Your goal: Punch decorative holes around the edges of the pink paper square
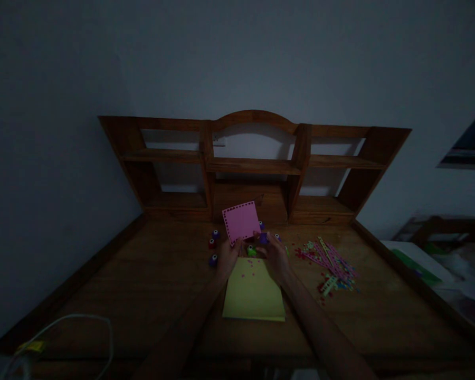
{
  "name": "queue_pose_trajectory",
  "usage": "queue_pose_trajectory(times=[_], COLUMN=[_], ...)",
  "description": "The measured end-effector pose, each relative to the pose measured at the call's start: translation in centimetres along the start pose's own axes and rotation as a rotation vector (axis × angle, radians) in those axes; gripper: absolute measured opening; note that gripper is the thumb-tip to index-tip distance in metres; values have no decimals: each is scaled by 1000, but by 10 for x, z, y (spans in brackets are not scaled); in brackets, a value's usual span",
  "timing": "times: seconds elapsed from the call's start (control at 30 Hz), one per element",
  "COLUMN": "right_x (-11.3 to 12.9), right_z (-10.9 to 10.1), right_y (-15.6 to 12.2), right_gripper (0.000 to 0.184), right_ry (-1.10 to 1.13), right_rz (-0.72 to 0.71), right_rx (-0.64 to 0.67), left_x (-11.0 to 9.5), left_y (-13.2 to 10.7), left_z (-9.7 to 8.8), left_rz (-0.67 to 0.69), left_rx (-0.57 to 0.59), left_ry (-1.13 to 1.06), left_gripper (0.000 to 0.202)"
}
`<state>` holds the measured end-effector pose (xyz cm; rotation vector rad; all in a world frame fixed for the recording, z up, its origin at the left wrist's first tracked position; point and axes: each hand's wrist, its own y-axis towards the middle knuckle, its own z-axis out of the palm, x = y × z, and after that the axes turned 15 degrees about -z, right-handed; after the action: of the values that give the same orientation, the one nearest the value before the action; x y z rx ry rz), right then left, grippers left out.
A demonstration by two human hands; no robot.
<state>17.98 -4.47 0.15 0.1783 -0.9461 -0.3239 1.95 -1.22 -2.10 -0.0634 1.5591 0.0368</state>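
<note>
Pinching pink sheet (241,221) from below, left grip (227,257); right grip (275,256) seemingly clamps purple punch (263,238).

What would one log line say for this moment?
left hand: holds pink sheet | right hand: grips purple punch at sheet edge | below: yellow sheet | rightward: paper scraps

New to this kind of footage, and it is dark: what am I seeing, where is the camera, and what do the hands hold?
One picture, from a camera worn on a person's head, looking down at their hands over a wooden desk with shelves. The left hand holds a pink square paper card with punched edges; the right hand seems to grip a small purple craft punch at its edge. Beneath lies a yellow paper sheet. More small punches sit nearby; coloured paper scraps lie to the right.
</note>
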Motion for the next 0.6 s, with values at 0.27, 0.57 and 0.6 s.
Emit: queue_pose_trajectory(times=[0.27,0.57,0.6], right_x=[3,4,5], right_z=[0,0,0], right_y=[2,0,0], right_gripper=[26,28,28], right_ry=[74,49,52], right_rz=[17,15,14], right_rx=[-20,4,5], left_x=[7,7,7], left_y=[7,5,5], left_z=[3,2,2], left_rz=[-14,18,18], left_rx=[64,57,56], left_ry=[-47,6,0], left_gripper=[34,38,38])
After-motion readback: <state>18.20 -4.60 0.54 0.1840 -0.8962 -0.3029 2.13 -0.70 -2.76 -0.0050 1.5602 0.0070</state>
